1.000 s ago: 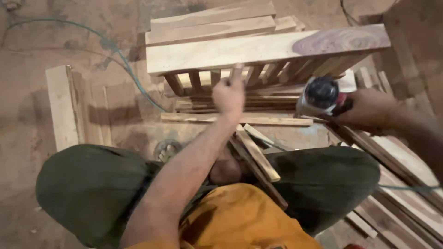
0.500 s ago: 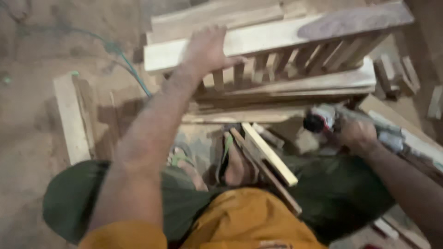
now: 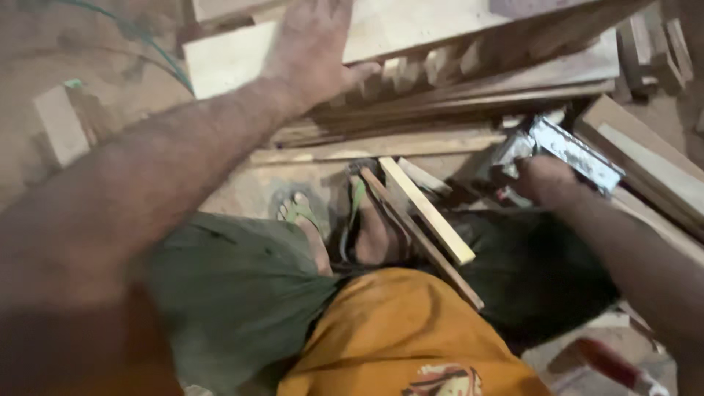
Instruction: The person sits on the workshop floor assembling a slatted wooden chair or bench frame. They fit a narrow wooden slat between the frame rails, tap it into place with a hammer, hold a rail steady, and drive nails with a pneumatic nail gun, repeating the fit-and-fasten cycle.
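We have our left hand (image 3: 312, 51) laid flat on the pale top board (image 3: 411, 26) of a slatted wooden frame (image 3: 440, 70). The fingers are spread and released, pressing on the board, not curled around it. The frame lies on the dusty floor (image 3: 95, 66) just ahead of our knees, its short slats showing under the board's near edge.

Our right hand (image 3: 539, 180) is lower and to the right, clenched on a silvery power tool (image 3: 565, 150) whose metal body points away toward the stacked planks (image 3: 645, 158). The tool is near the frame but apart from it.

Between our legs a thin light strip of wood (image 3: 425, 209) rests slanted over a darker strip, beside our sandalled feet (image 3: 370, 227). A loose block (image 3: 62, 125) lies off to the left, and a red-handled tool (image 3: 609, 367) sits at the lower right.

We judge the step in hand to be steadying the frame. The next move would call for bringing the tool up to the frame while the left palm keeps it from shifting.
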{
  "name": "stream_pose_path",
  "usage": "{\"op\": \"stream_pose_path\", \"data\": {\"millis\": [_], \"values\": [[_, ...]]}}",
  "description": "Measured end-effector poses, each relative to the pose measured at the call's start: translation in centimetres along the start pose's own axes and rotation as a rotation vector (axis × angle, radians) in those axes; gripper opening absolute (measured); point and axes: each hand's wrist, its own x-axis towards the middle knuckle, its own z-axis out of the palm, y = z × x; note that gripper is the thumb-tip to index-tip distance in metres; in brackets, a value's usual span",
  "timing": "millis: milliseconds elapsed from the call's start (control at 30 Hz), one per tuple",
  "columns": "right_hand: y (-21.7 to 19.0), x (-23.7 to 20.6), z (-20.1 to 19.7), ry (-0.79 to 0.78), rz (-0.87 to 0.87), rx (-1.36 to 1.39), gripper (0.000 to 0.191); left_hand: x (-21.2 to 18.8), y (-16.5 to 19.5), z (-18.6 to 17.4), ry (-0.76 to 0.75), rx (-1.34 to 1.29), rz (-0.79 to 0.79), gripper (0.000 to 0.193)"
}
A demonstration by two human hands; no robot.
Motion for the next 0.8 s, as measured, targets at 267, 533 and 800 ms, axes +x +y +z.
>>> {"op": "stream_pose_path", "data": {"millis": [267, 533, 800], "values": [[-12.8, 4.3, 3.3, 0.176, -0.234, 0.236, 0.059, 1.5, -1.1, -0.9, -0.124, -0.295, -0.106, 0.104], [-17.5, 4.8, 4.4, 0.235, -0.157, 0.149, 0.042, 1.0, -1.3, -1.8, -0.076, -0.386, -0.091, 0.095], [-17.0, 3.4, 5.5, 0.556, -0.136, 0.027, 0.043, -0.5, -1.7, 0.5, 0.010, -0.355, -0.027, 0.093]]}}
